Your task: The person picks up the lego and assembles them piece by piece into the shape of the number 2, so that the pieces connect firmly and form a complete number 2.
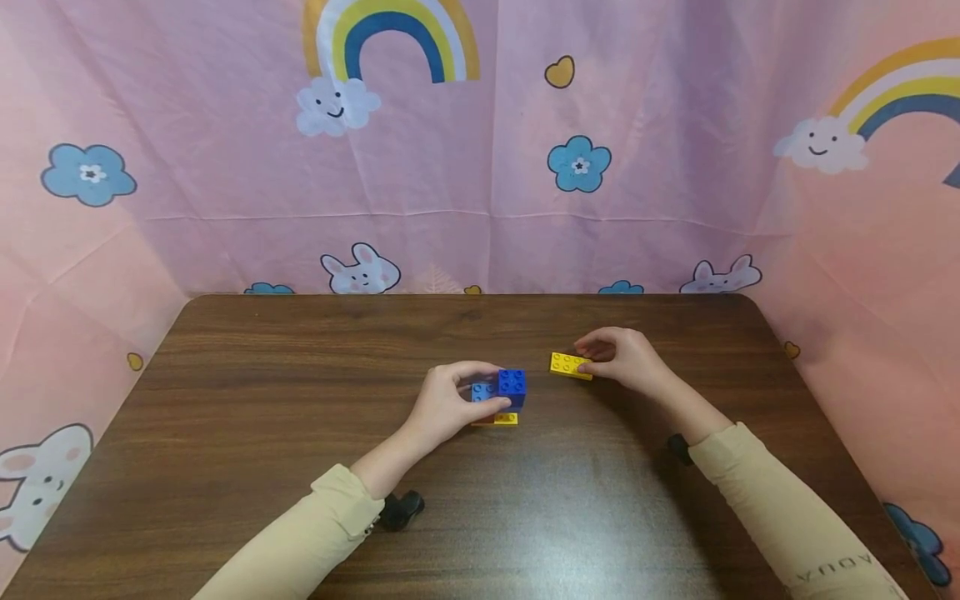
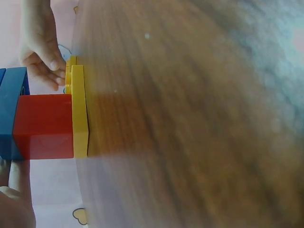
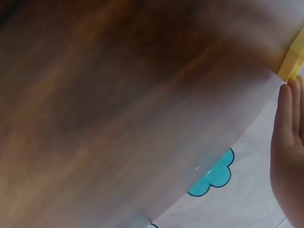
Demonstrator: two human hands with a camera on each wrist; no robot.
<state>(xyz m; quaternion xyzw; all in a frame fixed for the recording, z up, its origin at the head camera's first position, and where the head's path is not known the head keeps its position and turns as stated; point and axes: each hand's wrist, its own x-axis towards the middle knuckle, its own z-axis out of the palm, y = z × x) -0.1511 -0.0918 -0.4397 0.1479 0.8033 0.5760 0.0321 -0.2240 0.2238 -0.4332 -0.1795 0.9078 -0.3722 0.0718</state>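
My left hand [image 1: 442,404] grips a small stack of toy building bricks, thumb on the near side and fingers behind. A dark blue brick [image 1: 512,388] sits on top, over a lighter blue brick [image 1: 482,390]. Below these, the left wrist view shows a red brick [image 2: 45,126] standing on a flat yellow brick [image 2: 80,114] at the tabletop. To the right and farther back, my right hand [image 1: 628,363] holds a separate flat yellow brick [image 1: 567,364] by its right end. The right wrist view catches only that brick's end, with fingertips against it.
The brown wooden table [image 1: 300,442] spreads around both hands. A pink curtain [image 1: 495,183] printed with rainbows and rabbits rises behind its far edge and along both sides. Black wrist devices show by the left sleeve [image 1: 300,533] and the right sleeve [image 1: 780,508].
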